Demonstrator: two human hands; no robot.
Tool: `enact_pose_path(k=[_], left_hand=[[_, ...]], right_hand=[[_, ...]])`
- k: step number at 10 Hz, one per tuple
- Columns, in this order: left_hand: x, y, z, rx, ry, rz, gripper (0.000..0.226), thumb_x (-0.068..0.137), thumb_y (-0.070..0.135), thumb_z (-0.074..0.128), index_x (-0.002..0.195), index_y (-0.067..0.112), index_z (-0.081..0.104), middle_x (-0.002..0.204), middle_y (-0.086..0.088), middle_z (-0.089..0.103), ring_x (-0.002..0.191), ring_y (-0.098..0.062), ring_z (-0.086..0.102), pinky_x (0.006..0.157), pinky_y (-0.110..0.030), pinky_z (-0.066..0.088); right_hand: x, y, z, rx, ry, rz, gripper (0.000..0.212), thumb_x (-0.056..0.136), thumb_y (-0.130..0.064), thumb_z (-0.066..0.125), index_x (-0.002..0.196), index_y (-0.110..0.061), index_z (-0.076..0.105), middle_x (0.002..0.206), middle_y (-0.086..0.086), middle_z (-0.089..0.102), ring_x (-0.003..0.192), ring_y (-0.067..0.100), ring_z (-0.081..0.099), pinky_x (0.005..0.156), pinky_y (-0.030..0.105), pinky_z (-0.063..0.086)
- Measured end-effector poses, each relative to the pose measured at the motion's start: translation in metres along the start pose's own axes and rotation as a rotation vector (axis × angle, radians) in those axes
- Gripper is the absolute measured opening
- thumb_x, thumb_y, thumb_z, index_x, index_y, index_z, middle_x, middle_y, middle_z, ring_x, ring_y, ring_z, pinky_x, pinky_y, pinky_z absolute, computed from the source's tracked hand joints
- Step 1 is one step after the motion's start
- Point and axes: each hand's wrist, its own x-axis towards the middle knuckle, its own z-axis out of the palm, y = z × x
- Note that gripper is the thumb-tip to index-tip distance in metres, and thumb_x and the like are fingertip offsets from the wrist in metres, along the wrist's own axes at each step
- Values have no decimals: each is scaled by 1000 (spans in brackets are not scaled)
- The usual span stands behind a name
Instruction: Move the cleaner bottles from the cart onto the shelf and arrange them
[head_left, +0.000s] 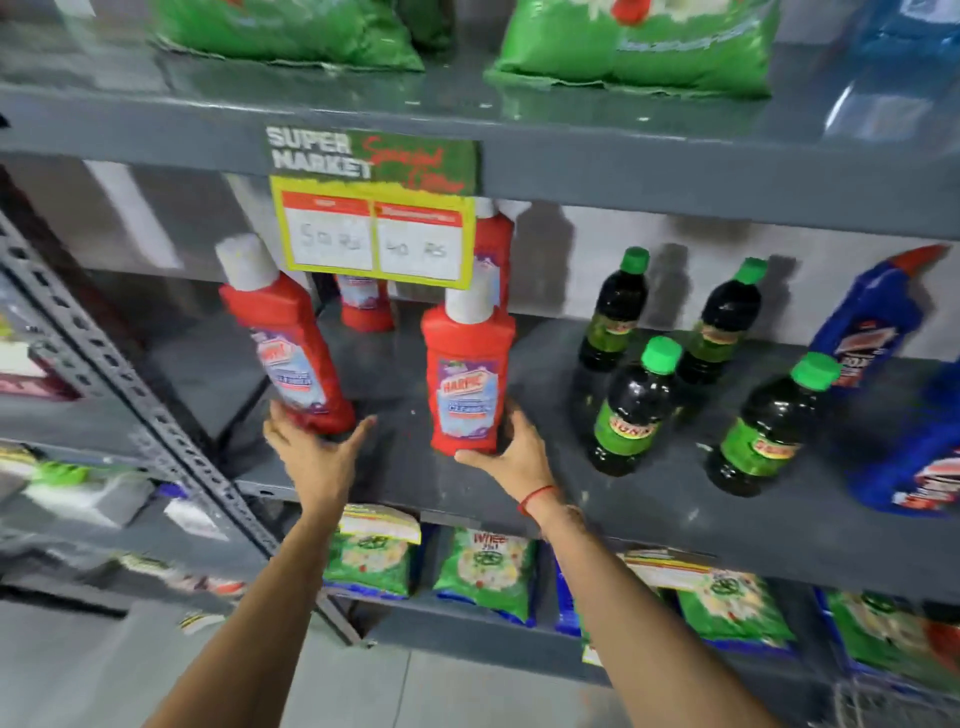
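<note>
Both forearms reach up to the grey middle shelf (649, 499). Left hand (317, 457) cups the base of a tilted red Harpic cleaner bottle (288, 348), fingers spread around it. Right hand (511, 452) grips the bottom of an upright red Harpic bottle (467, 379) standing on the shelf; dark green-capped bottles (639, 405) stand to the right.

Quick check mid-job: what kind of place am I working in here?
Almost certainly a supermarket's cleaning-products aisle. A "Super Market Special Offer" price tag hangs from the grey metal shelf, red Harpic cleaner bottles and dark green-capped bottles stand in rows, and detergent packets fill the shelf below.
</note>
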Motion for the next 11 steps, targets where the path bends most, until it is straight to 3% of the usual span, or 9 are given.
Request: enact_pose_path(k=[1, 2, 3, 5, 7, 9, 10, 11], left_hand=[[15, -10, -4, 0, -56, -21, 104, 53, 29, 87, 135, 3, 29, 136, -25, 43, 127, -39, 40, 106, -48, 35], [22, -15, -6, 33, -42, -11, 105, 52, 34, 86, 138, 15, 29, 137, -15, 49, 125, -32, 48, 105, -49, 39], [27, -16, -6, 66, -19, -17, 90, 56, 36, 82, 131, 14, 37, 131, -15, 55, 120, -35, 52, 102, -53, 39], [32, -19, -5, 134, -6, -21, 77, 60, 35, 80, 121, 6, 44, 122, -21, 59, 113, -39, 55, 99, -57, 39], [32, -17, -7, 140, -24, -19, 77, 60, 34, 80, 122, 7, 44, 122, -20, 59, 113, -39, 55, 99, -57, 39], [28, -15, -12, 106, -84, -59, 88, 59, 34, 82, 129, 6, 37, 129, -20, 54, 120, -39, 51, 102, -54, 40], [8, -17, -16, 54, -26, -90, 96, 62, 31, 80, 136, 2, 27, 138, -25, 41, 130, -40, 38, 109, -52, 32], [-29, -6, -18, -46, 8, -3, 87, 72, 28, 75, 140, 4, 25, 141, -24, 35, 134, -34, 31, 110, -46, 25]], right_hand=[[6, -3, 4, -23, -25, 1, 66, 51, -17, 90, 109, -17, 57, 108, 5, 70, 94, 13, 63, 87, 28, 51], [6, -6, 5, -32, -82, 39, 62, 55, -19, 88, 108, -21, 58, 108, 2, 70, 90, 8, 63, 80, 18, 50], [6, -7, 5, -52, -87, 54, 58, 56, -22, 88, 106, -22, 60, 105, 0, 70, 88, 8, 63, 67, 0, 45], [5, -6, 9, -51, -58, 73, 52, 59, -23, 86, 101, -28, 57, 98, -7, 65, 85, 6, 61, 61, -6, 42], [4, -9, 10, -62, -58, 78, 55, 60, -26, 85, 108, -22, 57, 107, -2, 67, 89, 7, 60, 66, 0, 43], [-1, -10, 4, -84, -17, 71, 61, 56, -25, 87, 108, -15, 57, 112, 9, 66, 99, 21, 63, 89, 36, 53], [-18, -11, -4, -91, 67, 42, 73, 57, -33, 87, 119, -13, 54, 117, 11, 58, 104, 20, 58, 93, 34, 49], [-32, -15, -15, -70, 133, -8, 70, 65, -37, 81, 123, -11, 51, 121, 12, 55, 109, 22, 54, 95, 42, 49]])
